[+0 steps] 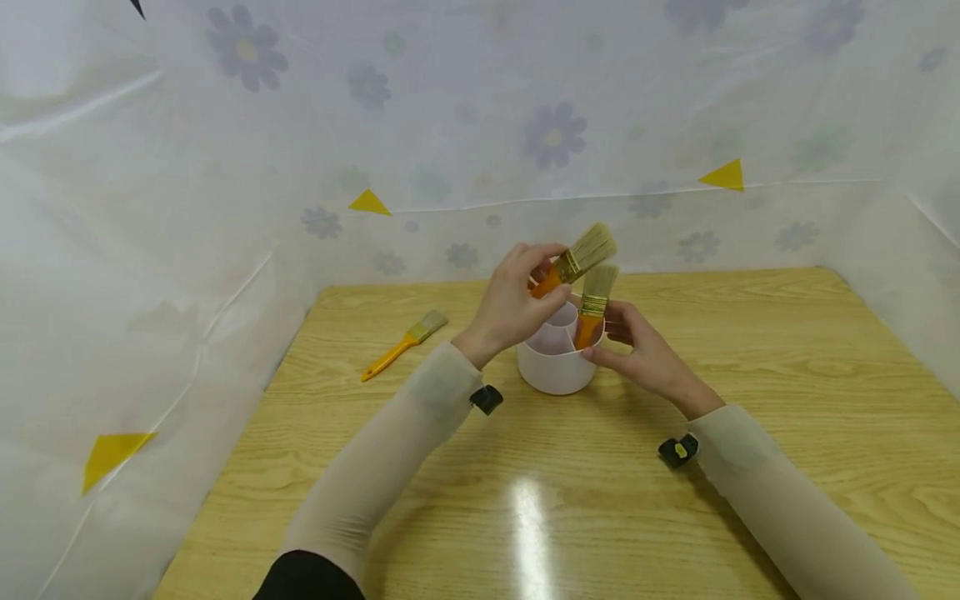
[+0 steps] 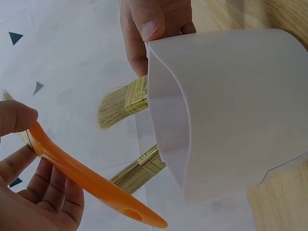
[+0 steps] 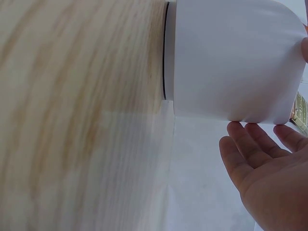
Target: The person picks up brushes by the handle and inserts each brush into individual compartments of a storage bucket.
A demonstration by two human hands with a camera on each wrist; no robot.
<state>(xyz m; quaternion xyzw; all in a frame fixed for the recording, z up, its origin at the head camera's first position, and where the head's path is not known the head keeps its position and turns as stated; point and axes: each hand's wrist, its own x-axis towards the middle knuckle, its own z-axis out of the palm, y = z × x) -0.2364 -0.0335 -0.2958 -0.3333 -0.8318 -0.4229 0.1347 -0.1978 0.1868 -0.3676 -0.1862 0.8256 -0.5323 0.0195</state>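
L hand (image 1: pixel 512 302) pinches brush (image 1: pixel 573 262) above holder (image 1: pixel 557 371), R hand (image 1: pixel 651 358) grips holder; 2nd inside brush (image 2: pixel 140 172), hidden in head cam, shows L-wrist.

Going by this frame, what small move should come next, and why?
The left hand should probably lower its brush into the white holder: the brush's orange handle angles downward outside it, two other brushes stand inside, and the right hand is on the holder.

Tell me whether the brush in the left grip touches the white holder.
Apart. The left wrist view shows a clear gap between the held brush and the white holder.
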